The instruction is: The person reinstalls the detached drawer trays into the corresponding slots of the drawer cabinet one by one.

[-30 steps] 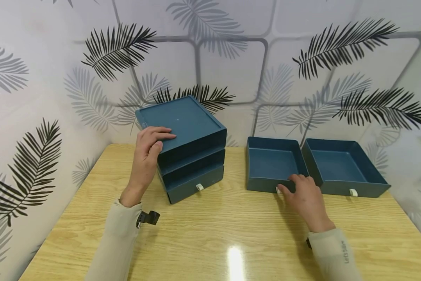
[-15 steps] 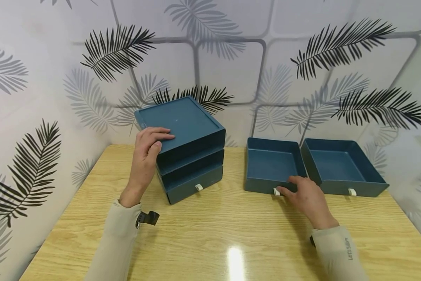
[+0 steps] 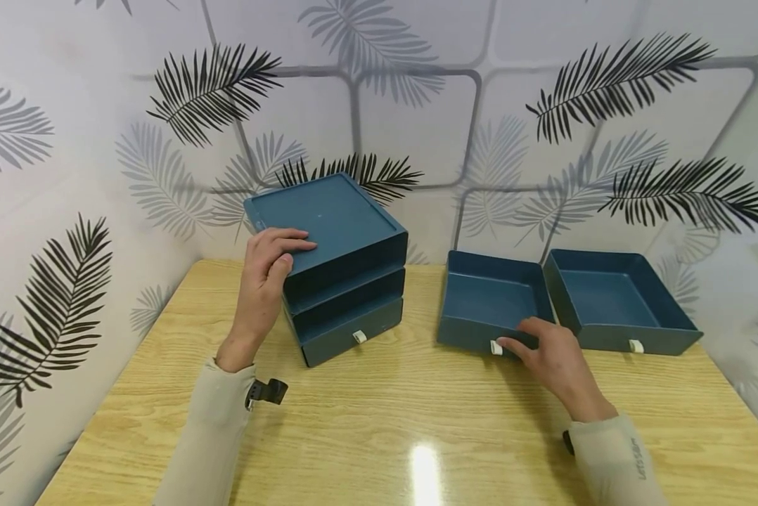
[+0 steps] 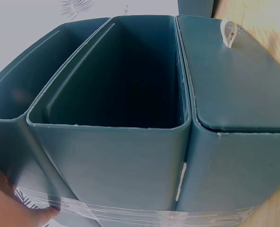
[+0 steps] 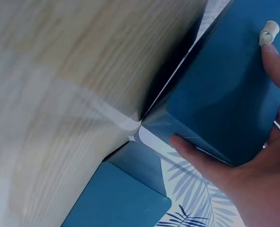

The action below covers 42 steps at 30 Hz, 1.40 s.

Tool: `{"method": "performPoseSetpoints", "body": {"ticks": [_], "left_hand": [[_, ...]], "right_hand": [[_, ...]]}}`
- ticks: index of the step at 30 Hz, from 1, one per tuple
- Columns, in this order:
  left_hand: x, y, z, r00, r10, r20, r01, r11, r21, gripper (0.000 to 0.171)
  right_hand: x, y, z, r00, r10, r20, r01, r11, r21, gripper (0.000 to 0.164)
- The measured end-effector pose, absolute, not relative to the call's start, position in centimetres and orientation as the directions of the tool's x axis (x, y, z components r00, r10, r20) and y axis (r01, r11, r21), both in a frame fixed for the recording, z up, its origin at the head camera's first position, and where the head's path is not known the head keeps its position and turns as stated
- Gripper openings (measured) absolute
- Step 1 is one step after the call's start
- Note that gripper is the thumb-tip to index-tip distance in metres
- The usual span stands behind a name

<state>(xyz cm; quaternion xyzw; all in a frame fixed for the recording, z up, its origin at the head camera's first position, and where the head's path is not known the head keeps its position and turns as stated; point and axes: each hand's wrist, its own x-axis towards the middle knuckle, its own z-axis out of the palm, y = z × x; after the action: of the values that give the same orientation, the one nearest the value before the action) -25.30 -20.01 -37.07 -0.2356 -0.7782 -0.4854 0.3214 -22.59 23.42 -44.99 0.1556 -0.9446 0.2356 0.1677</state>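
Note:
A dark blue drawer unit (image 3: 335,211) stands on the left, with two open slots above one fitted drawer (image 3: 335,341) that has a white pull tab. My left hand (image 3: 266,270) rests on the unit's top at its left edge, fingers laid over the surface. To the right, my right hand (image 3: 553,358) grips a loose drawer (image 3: 496,299) at its front right corner, thumb by the white tab (image 3: 496,347). In the right wrist view this drawer's front (image 5: 224,94) is tilted off the wooden surface, one finger under its edge.
A second loose drawer (image 3: 613,295) sits just right of the held one, with its own white tab. All stand on a wooden table (image 3: 354,436) against a leaf-patterned wall (image 3: 410,126). Clear tape (image 4: 130,213) runs around the unit in the left wrist view.
The held drawer has turned slightly, its front shifting a little left and toward me with my right hand. My left hand and the drawer unit have stayed in place.

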Motion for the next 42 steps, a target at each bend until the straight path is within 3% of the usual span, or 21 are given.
{"method": "performPoseSetpoints", "body": {"ticks": [11,42], "left_hand": [[-23.6,-19.2,-35.7,-0.7,0.043,0.713,0.662,0.415,0.624,0.037],[-23.2,-18.6,-35.0,-0.701,0.041,0.711,0.658,0.42,0.625,0.039]], "right_hand": [[-21.7,23.0,-44.1,-0.782,-0.298,0.547,-0.523,0.791,-0.317,0.012],[-18.9,21.4,-42.4,-0.669,-0.362,0.649,-0.652,0.705,-0.279,0.022]]}}
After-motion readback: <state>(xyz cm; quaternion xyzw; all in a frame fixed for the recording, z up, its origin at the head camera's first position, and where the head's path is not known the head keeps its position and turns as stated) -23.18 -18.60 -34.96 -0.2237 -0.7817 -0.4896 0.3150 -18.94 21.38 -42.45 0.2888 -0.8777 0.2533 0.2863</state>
